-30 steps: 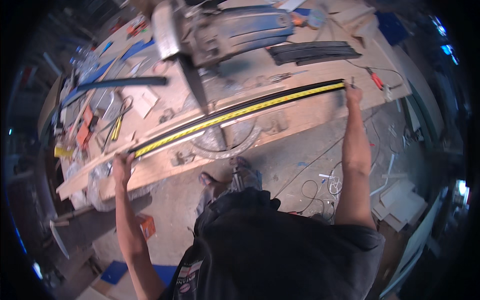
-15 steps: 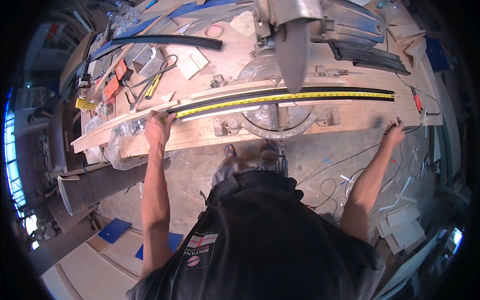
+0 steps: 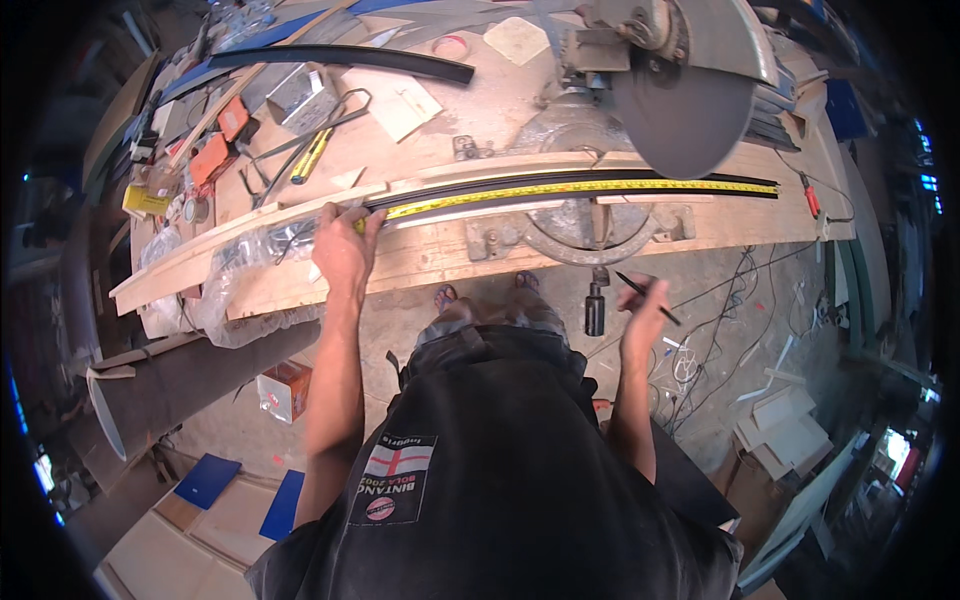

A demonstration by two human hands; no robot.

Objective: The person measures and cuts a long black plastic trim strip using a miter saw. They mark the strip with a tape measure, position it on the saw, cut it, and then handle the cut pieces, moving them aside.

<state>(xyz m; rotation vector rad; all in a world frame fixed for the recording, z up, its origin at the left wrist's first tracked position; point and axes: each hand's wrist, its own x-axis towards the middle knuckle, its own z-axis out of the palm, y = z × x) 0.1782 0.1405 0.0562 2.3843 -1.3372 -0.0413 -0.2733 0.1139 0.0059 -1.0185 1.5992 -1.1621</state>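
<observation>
My left hand [image 3: 343, 255] is closed around the case end of a yellow tape measure [image 3: 580, 186], at the left end of a long black profile strip [image 3: 460, 188]. The extended blade lies along the strip, reaching nearly to its right end. The case is mostly hidden in my fingers. Over the floor in front of the bench, my right hand [image 3: 642, 310] grips a slim black pen [image 3: 668, 314], held slanted and apart from the strip. The strip crosses the base [image 3: 590, 240] of a cut-off saw, beneath its raised round blade [image 3: 685, 120].
Another black strip [image 3: 350, 62] lies farther back on the wooden bench. Orange tools [image 3: 210, 160], a metal box [image 3: 300, 97] and a yellow folding rule [image 3: 312, 157] sit at the left. A red-handled tool [image 3: 810, 198] lies near the right edge. Cables [image 3: 720, 350] cross the floor.
My right hand has moved left and toward me from beyond the strip's right end; the pen now shows clearly. The left hand keeps its hold on the tape measure. The whole view has shifted.
</observation>
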